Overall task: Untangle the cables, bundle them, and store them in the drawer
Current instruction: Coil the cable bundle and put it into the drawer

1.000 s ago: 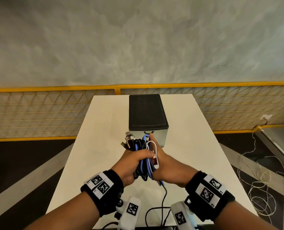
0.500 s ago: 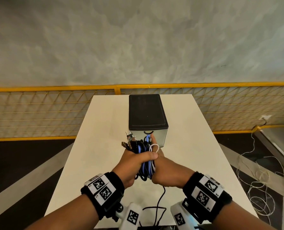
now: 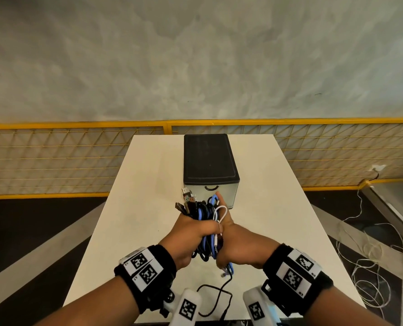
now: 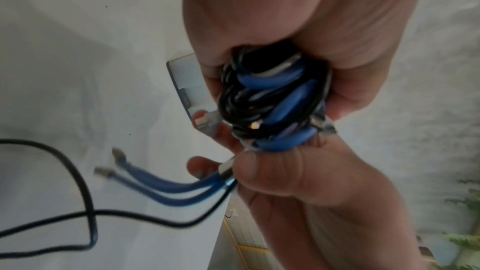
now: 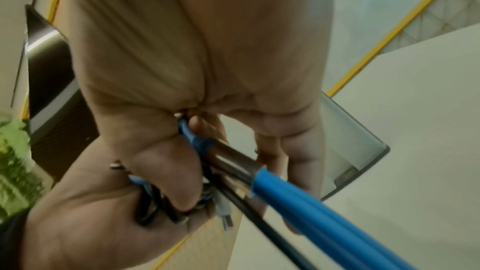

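I hold a coiled bundle of black, blue and white cables point(image 3: 205, 220) above the white table point(image 3: 130, 231), just in front of the drawer box point(image 3: 211, 161). My left hand point(image 3: 195, 231) grips the coil point(image 4: 272, 100) in its fist, with several plugs point(image 3: 187, 201) sticking out on top. My right hand point(image 3: 231, 234) lies against the coil's right side, and its thumb and fingers pinch the blue cable ends point(image 4: 155, 182) and a black cable point(image 5: 259, 223). The blue cable point(image 5: 298, 202) runs out below the right palm. The drawer front point(image 3: 211, 194) is closed.
A loose black cable tail point(image 3: 219, 295) hangs from the bundle and loops on the table near its front edge. A yellow mesh fence point(image 3: 78, 158) stands behind the table. White cords point(image 3: 372, 255) lie on the floor to the right.
Both hands stay pressed around the bundle and have drawn slightly toward me. The loose black tail has shifted on the table, and blue ends hang below the right hand again.
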The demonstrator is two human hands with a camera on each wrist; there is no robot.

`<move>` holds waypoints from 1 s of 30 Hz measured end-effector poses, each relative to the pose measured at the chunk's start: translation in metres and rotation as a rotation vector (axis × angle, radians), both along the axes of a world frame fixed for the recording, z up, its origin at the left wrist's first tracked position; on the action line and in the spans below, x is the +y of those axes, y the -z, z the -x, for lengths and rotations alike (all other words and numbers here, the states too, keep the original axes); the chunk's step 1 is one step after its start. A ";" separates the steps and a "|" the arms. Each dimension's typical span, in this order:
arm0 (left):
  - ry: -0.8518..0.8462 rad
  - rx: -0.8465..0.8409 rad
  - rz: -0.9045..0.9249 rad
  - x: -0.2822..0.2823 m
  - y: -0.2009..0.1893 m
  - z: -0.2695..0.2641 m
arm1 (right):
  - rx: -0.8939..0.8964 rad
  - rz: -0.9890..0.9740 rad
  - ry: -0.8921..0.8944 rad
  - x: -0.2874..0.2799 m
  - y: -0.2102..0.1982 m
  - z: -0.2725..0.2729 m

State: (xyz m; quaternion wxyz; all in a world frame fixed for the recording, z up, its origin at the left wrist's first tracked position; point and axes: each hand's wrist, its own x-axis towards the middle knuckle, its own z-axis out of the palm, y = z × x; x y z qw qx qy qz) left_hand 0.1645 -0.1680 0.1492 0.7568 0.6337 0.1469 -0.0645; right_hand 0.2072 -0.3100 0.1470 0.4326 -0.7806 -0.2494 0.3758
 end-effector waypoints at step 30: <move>-0.002 0.132 0.165 0.014 -0.011 -0.017 | 0.099 -0.173 -0.029 -0.002 -0.027 0.007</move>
